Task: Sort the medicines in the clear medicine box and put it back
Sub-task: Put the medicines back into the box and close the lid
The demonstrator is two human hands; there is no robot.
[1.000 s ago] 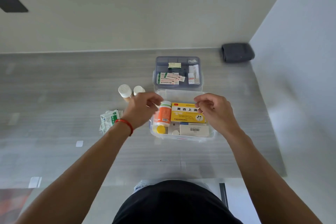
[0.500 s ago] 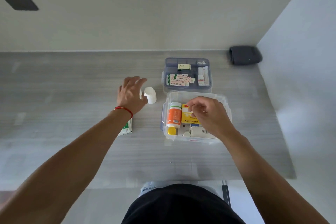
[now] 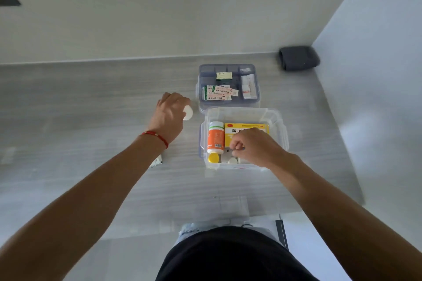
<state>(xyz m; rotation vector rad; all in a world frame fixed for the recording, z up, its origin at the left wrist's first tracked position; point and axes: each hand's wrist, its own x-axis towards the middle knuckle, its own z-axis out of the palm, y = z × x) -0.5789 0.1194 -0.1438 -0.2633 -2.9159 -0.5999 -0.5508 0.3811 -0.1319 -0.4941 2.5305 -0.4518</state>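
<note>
We find the left hand (image 3: 170, 113) closed round a white bottle (image 3: 188, 113) — light, rigid, slippery — while the right hand (image 3: 253, 146) pinches something small, unidentifiable, inside the box (image 3: 282, 134).

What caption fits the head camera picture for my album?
Left hand grips a white bottle while right hand reaches into the clear medicine box.

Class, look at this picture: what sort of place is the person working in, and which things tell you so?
Probably a home: a grey wood-grain tabletop set into a plain wall corner, a clear medicine box of household remedies, and a compartment tray of sachets.
</note>
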